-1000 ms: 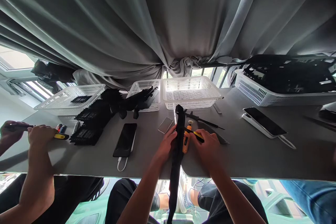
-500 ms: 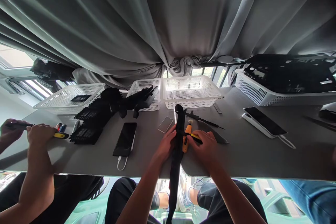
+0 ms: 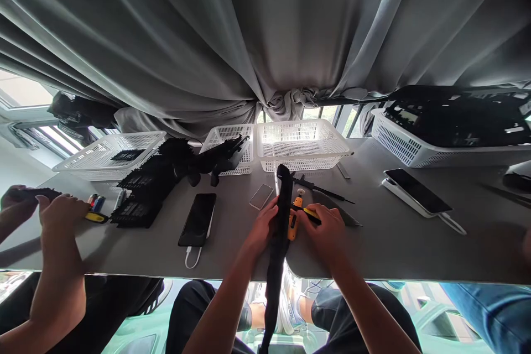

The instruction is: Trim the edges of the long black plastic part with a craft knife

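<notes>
Sitting on the gray table (image 3: pixel 394 243) are many things. A black phone (image 3: pixel 198 220) with a white cable lies to the left of the person's hands, and a small clear phone case (image 3: pixel 261 197) lies just past them. Two white baskets (image 3: pixel 302 145) stand at the back, under a big gray curtain (image 3: pixel 265 33). A heap of black parts (image 3: pixel 153 182) spreads on the left side. Another phone (image 3: pixel 417 192) lies on the right, well apart. At the far left, a co-worker's hands (image 3: pixel 58 213) are busy near a yellow tool.

The long black strip (image 3: pixel 281 221) lies in the middle of the table. Its long way runs from the person toward the baskets — the far end points at the baskets, and the near end hangs down over the table edge between the person's knees.

The left hand (image 3: pixel 261 229) curls around the left side of the strip and grips it. The right hand (image 3: pixel 326 232) is closed on a yellow and black screwdriver (image 3: pixel 309 214), which points left at the strip. A small orange tool (image 3: pixel 293 221) sits just beside the strip, between the two hands — whether a hand touches it is hard to tell.
</notes>
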Available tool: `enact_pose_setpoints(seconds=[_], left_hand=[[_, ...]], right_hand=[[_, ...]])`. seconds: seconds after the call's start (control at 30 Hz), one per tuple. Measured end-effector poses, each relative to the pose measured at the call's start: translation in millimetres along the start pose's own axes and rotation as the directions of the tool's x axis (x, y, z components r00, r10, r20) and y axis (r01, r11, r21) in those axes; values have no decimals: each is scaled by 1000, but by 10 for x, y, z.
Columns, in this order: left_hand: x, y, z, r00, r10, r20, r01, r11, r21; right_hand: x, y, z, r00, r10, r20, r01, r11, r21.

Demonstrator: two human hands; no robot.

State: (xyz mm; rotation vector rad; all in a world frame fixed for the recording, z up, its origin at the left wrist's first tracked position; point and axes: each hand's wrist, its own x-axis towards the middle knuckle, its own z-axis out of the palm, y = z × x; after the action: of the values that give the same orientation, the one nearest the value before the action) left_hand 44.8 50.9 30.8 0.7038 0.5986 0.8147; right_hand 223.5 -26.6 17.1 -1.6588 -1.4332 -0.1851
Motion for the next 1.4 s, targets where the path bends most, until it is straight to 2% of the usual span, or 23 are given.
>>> enact_pose_setpoints(seconds=[0.07,0.23,0.33,0.5,0.57,0.7,0.9,1.0,1.1,1.23,1.4], left_hand=[[-5,8,12,1000,7,7,-7,1000,10],[-18,48,54,999,15,36,-16,1000,23],[-19,62,61,999,29,18,-30,999,12],[0,10,17,996,24,-89,-21,999,34],[2,-12,6,998,25,-64,-22,998,56],[-23,2,35,997,31,76,-40,992,116],[-53,46,79,998,-5,70,-5,990,141],[-19,15,42,1000,9,1,-9,988,152],[23,-11,0,998,31,-52,-24,992,126],[39,11,-15,996,59,-62,-58,998,23],[29,46,-5,997,63,-49,-65,997,-50]], right_hand=[[-5,6,3,1000,-25,-5,25,1000,15],[-23,-7,21,989,-121,79,117,992,56],[-18,-6,24,994,-84,65,83,996,18],[-11,12,9,997,-10,71,11,1000,-8],[-12,14,7,997,5,71,-4,1000,-15],[-6,17,4,998,55,40,-53,998,-45],[29,35,-29,992,125,-11,-125,990,-71],[25,36,-30,995,101,-21,-102,994,-48],[5,21,-15,999,25,29,-24,1000,-11],[-19,-3,4,990,-68,122,65,997,27],[-33,-1,23,985,-80,152,72,996,55]])
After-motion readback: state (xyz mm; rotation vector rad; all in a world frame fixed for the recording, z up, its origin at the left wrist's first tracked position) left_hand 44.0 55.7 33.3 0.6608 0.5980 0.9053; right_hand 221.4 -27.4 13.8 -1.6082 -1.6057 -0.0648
